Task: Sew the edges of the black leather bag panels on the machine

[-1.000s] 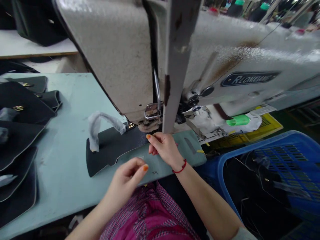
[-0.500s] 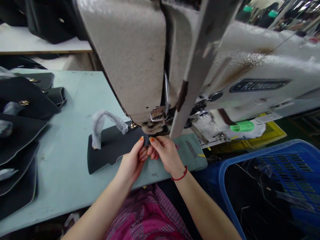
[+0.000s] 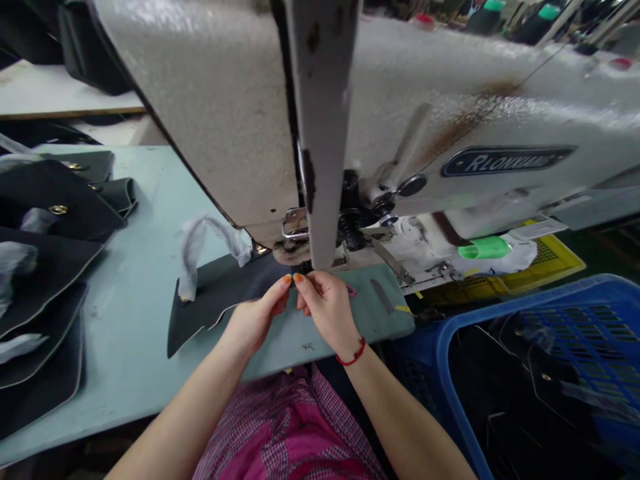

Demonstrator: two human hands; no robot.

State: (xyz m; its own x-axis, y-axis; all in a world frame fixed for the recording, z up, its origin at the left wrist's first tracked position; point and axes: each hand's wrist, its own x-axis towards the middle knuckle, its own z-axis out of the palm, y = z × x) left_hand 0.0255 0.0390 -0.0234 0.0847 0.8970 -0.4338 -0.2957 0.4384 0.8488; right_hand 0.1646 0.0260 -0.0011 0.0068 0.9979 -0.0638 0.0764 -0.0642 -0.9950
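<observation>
A black leather bag panel (image 3: 220,288) lies on the pale green table with its right end beneath the sewing machine head (image 3: 200,133). Wrapped in cloudy plastic, a handle (image 3: 190,250) arches up from its far side. My left hand (image 3: 257,317) is closed, thumb and fingers pinching the panel's near edge at the right end. Beside it my right hand (image 3: 327,307) is closed too, its thumb tip almost touching the left one, at the same edge. The fingertips cover the bit of leather between them. The needle area is hidden behind a grey upright bar (image 3: 325,133).
Several black bag pieces (image 3: 45,260) are stacked at the table's left. On the right stands a blue basket (image 3: 445,353) holding more black pieces, with a yellow crate (image 3: 560,257) behind. A flat dark blade (image 3: 383,297) lies right of my right hand.
The view has turned slightly, so the machine head appears further left. My thumbs have come closer together, and the dark tab visible between them before is now mostly covered.
</observation>
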